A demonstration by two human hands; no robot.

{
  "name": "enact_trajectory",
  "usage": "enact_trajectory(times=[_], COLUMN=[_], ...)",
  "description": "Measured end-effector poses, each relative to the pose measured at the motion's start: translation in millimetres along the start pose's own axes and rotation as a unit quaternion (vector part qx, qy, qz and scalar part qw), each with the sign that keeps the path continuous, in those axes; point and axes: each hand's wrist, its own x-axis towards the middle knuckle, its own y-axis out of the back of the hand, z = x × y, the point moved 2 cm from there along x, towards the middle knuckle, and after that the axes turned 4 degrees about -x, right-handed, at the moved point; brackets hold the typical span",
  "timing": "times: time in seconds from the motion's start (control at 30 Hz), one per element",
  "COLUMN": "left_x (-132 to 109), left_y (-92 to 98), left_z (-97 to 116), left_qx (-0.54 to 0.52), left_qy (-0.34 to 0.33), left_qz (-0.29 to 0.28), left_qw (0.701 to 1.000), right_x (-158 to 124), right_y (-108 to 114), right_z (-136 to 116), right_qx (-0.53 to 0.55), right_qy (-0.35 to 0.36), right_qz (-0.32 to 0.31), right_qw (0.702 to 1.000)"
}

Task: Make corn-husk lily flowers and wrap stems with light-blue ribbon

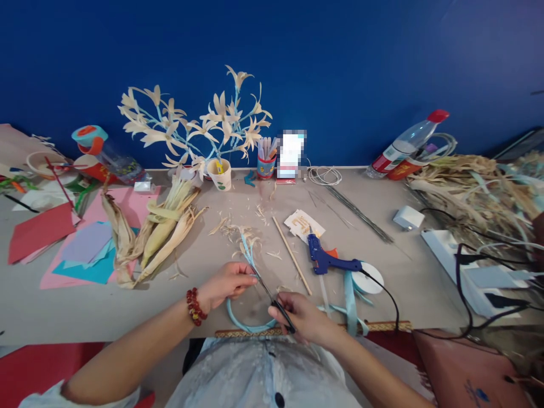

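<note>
I judged that good work here called for a firm pinch, with the blades of the scissors (284, 318) kept off the fingertips. Left of the glue gun (325, 262), the left hand (229, 280) was pinched on the blue stem (247, 249), whose petalled end lay just beyond the fingers. The right hand (301, 317), nearer the glue gun, was wrapped around the scissors' handles.

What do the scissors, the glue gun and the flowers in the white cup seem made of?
Scissors: black handles, probably plastic; slim grey blades, likely metal.
Glue gun: evenly blue body with a moulded shape, apparently plastic.
Flowers: thin, cream, matte-looking petals, resembling the dry husks at the left, so possibly dried husk too.
</note>
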Motion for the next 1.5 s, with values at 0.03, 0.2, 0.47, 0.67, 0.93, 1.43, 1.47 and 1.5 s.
enact_trajectory(times=[0.03, 0.2, 0.47, 0.67, 0.93, 1.43, 1.47, 1.5], left_x=[0, 0, 0, -1, -1, -1, -1, 0], left_y=[0.3, 1.1, 1.8, 1.3, 1.5, 2.5, 2.4, 2.4], left_z=[0, 1, 2, 3, 2, 4, 4, 4], left_qx=[-0.002, -0.013, -0.030, -0.034, -0.040, -0.062, -0.064, -0.065], left_qy=[0.000, 0.000, -0.001, -0.001, 0.004, 0.002, 0.001, 0.000], left_qz=[-0.002, -0.006, -0.006, 0.009, -0.010, -0.006, -0.006, -0.007], left_qw=[1.000, 1.000, 1.000, 0.999, 0.999, 0.998, 0.998, 0.998], right_x=[1, 3, 7, 7, 3, 13, 13, 14], right_y=[1, 2, 3, 3, -1, 2, 2, 3], right_z=[-1, 0, 5, 4, -6, 1, 2, 2], right_qx=[-0.001, -0.011, -0.078, -0.090, -0.028, -0.071, -0.084, -0.097], right_qy=[0.001, 0.013, 0.071, 0.065, 0.011, 0.064, 0.070, 0.076], right_qz=[-0.001, 0.010, 0.048, 0.050, 0.000, 0.025, 0.030, 0.035], right_qw=[1.000, 1.000, 0.993, 0.993, 1.000, 0.995, 0.994, 0.992])
